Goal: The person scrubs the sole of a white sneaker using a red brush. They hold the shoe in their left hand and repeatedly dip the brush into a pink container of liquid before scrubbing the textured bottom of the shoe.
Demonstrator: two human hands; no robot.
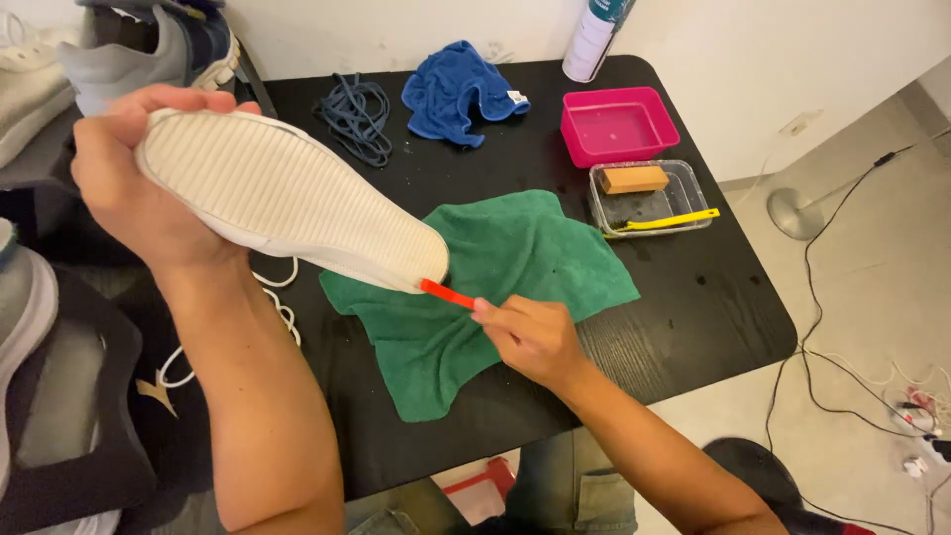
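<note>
My left hand point(134, 183) grips a white shoe point(287, 203) by its heel, holding it sole-up above the black table point(693, 297). The ribbed white sole faces me. My right hand point(530, 337) pinches a thin red tool point(446, 293) whose tip touches the toe edge of the sole. Under both lies a spread green cloth point(495, 287). White laces point(282, 307) trail on the table below the shoe.
A pink tub point(619, 127), a clear tray point(693, 193) with a brown block and a yellow brush, a blue cloth point(461, 89), dark laces point(357, 114) and a spray can point(592, 40) stand at the back. More shoes point(149, 45) sit at left. Cables cross the floor at right.
</note>
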